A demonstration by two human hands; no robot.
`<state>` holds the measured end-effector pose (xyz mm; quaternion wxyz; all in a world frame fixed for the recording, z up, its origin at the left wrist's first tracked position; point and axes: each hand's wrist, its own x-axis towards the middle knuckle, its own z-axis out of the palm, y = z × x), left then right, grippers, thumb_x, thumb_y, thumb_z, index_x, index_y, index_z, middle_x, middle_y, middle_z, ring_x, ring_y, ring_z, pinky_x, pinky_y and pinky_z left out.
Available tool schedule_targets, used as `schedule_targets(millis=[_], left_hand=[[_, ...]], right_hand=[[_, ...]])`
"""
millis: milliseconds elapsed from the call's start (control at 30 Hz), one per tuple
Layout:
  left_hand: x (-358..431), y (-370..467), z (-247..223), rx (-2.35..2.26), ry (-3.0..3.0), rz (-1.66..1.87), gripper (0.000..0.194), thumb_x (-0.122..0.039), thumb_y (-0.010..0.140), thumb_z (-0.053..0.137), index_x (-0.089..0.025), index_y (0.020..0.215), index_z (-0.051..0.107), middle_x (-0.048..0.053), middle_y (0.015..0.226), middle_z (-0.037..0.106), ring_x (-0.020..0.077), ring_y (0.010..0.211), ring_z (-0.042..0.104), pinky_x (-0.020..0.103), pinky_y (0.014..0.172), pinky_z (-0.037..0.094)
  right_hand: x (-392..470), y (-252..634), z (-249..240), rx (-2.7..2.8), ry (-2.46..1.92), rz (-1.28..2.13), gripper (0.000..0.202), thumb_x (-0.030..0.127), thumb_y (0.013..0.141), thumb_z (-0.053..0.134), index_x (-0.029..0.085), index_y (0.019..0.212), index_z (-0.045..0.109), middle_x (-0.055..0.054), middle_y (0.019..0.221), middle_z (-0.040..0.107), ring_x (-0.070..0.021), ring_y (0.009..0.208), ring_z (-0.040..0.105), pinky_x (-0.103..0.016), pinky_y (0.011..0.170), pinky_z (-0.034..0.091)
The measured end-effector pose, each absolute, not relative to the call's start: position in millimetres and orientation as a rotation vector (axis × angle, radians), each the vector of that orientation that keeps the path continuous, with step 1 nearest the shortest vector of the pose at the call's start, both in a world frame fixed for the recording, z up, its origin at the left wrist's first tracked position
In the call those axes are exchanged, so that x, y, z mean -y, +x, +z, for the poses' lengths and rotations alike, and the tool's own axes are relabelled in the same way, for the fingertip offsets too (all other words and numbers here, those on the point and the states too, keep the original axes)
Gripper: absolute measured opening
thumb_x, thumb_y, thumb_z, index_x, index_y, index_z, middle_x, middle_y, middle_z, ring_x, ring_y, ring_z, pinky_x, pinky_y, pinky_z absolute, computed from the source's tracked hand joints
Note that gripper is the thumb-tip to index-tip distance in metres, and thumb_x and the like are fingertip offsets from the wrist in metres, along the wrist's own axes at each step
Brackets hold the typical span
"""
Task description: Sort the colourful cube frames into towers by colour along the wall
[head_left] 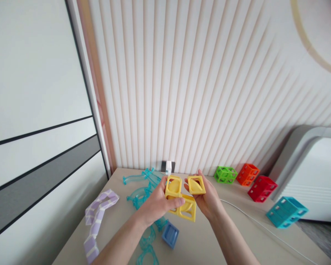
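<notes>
My left hand [154, 204] is closed round a group of joined yellow cube blocks [187, 209], its thumb lying across their front. One block of that group stands up above the thumb. To its right, my right hand [208, 200] grips a separate yellow cube block [196, 184] by its sides. A small gap lies between the single block and the joined ones. Both are held above the table, with curved inserts showing in their square openings. Below them on the table lies a blue square piece [170, 234].
Translucent teal track pieces [139, 197] and a purple-and-white segmented strip [95, 221] lie at left. Green [225, 174], orange [247, 174], red [262, 188] and teal [287, 212] block groups line the right. A white cable [253, 215] crosses the table from the wall plug [168, 167].
</notes>
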<state>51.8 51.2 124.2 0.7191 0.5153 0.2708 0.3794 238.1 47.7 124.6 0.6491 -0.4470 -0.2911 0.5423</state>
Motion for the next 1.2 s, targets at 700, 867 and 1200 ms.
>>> schedule_targets(millis=[700, 867, 1200], left_hand=[[-53, 57, 124, -0.692, 1.012, 1.091, 0.063, -0.040, 0.068, 0.092, -0.024, 0.113, 0.051, 0.005, 0.110, 0.075, 0.0239, 0.101, 0.073, 0.036, 0.089, 0.057], [-54, 55, 123, -0.688, 1.081, 1.150, 0.054, -0.045, 0.078, 0.085, -0.024, 0.116, 0.053, 0.005, 0.113, 0.075, 0.0246, 0.104, 0.073, 0.037, 0.091, 0.057], [-53, 47, 121, -0.555, 1.274, 1.213, 0.052, -0.032, 0.082, 0.084, -0.023, 0.122, 0.052, 0.007, 0.121, 0.074, 0.0257, 0.110, 0.072, 0.036, 0.095, 0.058]], right_hand=[[-31, 223, 129, 1.173, -1.038, 1.139, 0.074, 0.066, 0.083, 0.073, 0.025, 0.141, 0.054, -0.010, 0.126, 0.073, -0.0290, 0.111, 0.069, -0.040, 0.093, 0.055], [-29, 216, 125, 1.199, -0.988, 1.124, 0.080, 0.066, 0.086, 0.070, 0.028, 0.153, 0.047, -0.010, 0.142, 0.064, -0.0312, 0.129, 0.061, -0.044, 0.105, 0.051], [-17, 218, 117, 1.513, -0.950, 0.882, 0.063, 0.053, 0.105, 0.046, 0.031, 0.162, 0.032, -0.005, 0.167, 0.035, -0.0239, 0.155, 0.029, -0.044, 0.127, 0.021]])
